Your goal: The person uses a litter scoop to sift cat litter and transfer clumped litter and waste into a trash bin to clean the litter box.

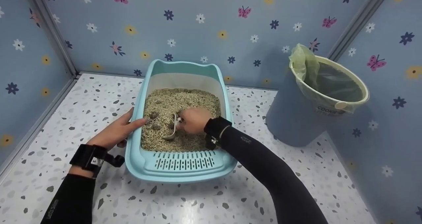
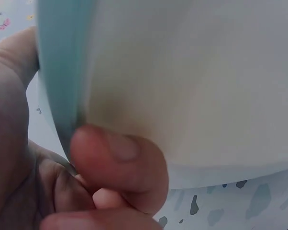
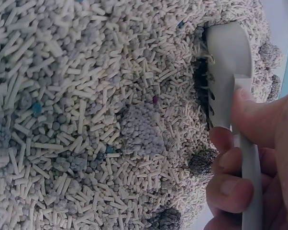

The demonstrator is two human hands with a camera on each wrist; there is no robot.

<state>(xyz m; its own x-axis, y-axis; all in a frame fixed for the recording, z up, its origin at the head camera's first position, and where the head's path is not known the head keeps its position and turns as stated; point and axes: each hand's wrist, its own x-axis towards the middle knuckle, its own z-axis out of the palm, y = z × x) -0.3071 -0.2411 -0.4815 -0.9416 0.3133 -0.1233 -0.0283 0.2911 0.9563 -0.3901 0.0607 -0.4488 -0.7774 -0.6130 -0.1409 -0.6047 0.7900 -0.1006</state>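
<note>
A light blue litter box with a translucent inner wall holds pale pellet litter. My left hand grips its left rim, thumb over the top. Its other fingers curl below the rim against the outer wall in the left wrist view. Inside the box, my right hand holds the handle of a white litter scoop. The scoop's slotted blade stands on edge, partly sunk in the litter. A grey clump and several darker clumps lie about on the litter.
To the right stands a blue-grey bin with a cream rim, lined with a thin greenish bag. Flower-patterned walls close in the back and both sides. The floor is white with grey speckles.
</note>
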